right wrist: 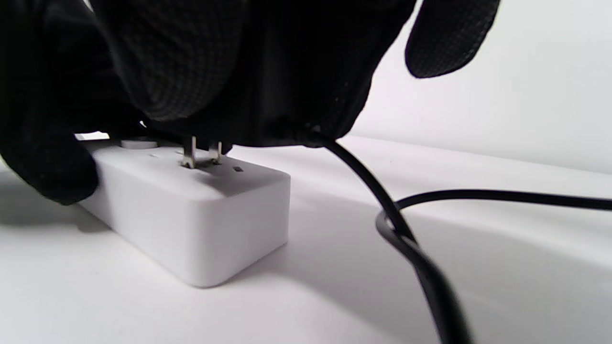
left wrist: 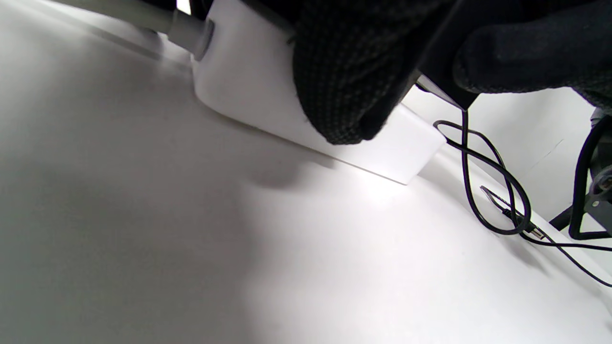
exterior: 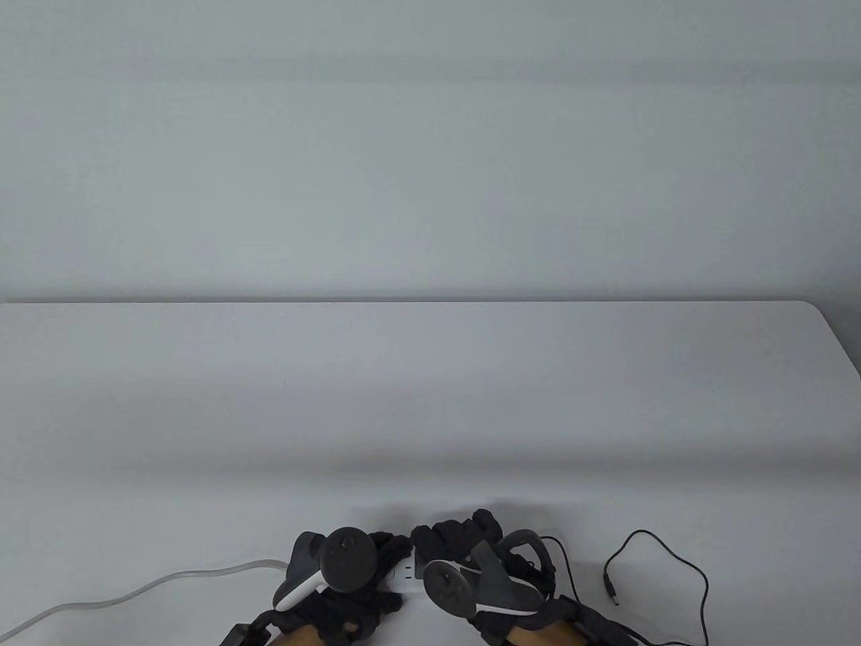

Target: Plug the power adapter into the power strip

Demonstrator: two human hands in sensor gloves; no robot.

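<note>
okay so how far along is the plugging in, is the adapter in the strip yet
Partly. Done: the left hand holds the strip flat on the table, and the right hand has the adapter over a socket. In hand: the prongs have their tips at the slots, metal showing. Left: push down until it seats. Its cable lies slack.

Power adapter (right wrist: 267, 119) body: hidden inside the right hand (right wrist: 215, 62), only prongs showing.
Power strip (exterior: 406, 572): mostly covered by both hands in table view.
Grey cord (exterior: 134, 592): cut off at table's bottom-left edge.
</note>
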